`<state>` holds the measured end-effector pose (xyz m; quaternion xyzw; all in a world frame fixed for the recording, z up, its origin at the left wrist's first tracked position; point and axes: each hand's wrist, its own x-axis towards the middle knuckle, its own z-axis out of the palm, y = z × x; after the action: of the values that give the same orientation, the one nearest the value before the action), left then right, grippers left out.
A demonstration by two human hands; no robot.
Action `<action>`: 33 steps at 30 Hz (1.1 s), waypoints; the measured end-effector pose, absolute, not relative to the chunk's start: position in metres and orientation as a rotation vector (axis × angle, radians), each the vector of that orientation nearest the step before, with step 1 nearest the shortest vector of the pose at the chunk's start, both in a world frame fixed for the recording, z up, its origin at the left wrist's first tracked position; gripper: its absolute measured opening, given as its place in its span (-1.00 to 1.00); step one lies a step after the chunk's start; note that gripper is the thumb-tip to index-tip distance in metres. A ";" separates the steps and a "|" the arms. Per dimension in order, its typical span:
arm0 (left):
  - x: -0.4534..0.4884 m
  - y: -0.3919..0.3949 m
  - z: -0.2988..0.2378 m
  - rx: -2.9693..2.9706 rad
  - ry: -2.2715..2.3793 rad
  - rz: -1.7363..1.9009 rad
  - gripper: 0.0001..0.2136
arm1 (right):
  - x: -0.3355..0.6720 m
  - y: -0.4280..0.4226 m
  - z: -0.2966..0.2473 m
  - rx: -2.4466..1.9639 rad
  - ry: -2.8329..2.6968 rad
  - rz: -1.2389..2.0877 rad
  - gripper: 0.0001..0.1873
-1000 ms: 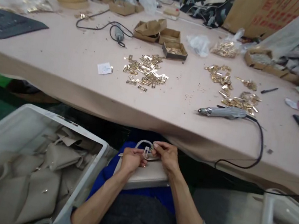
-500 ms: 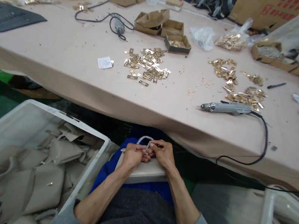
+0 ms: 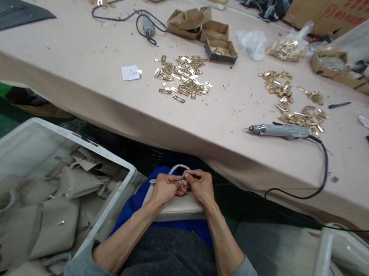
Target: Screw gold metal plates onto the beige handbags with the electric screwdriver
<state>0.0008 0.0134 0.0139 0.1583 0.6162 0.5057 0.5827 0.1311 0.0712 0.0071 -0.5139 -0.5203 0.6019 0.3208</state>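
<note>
On my lap, over blue cloth, lies a light beige handbag [image 3: 182,208] with its looped handle [image 3: 180,167] sticking up toward the table. Above the bag my left hand [image 3: 166,188] and my right hand [image 3: 200,186] meet, fingers closed around a small shiny metal plate [image 3: 183,178]. The left fingers hold it from the left and below; the right thumb and fingers pinch it from the right. Most of the plate is hidden by my fingertips. Similar gold rectangular plates [image 3: 185,75] lie in a loose pile on the table.
A grey electric screwdriver [image 3: 282,130] lies near the table edge, its cord hanging down. More gold fittings [image 3: 301,118] are heaped behind it. Small cardboard boxes [image 3: 221,51] stand farther back. A white bin [image 3: 128,180] of beige bags is at left, another bin [image 3: 320,271] at right.
The metal plate has turned slightly between my fingers, and less of its face shows. Both hands stay over the bag; the view has shifted a little.
</note>
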 end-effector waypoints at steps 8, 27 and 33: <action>0.000 0.012 0.009 0.348 1.429 1.183 -0.76 | 0.143 0.073 0.005 -1.334 -1.723 1.404 -0.61; 0.003 0.013 0.016 0.256 1.423 1.185 -0.76 | 0.144 0.070 0.011 -1.308 -1.909 1.194 -0.65; 0.004 0.013 0.013 0.246 1.453 1.186 -0.79 | 0.146 0.069 0.013 -1.272 -1.937 1.181 -0.66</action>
<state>0.0036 0.0131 0.0130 0.1053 0.6229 0.5086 0.5851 0.1456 0.0693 0.0134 -0.4713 -0.7178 0.4375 0.2670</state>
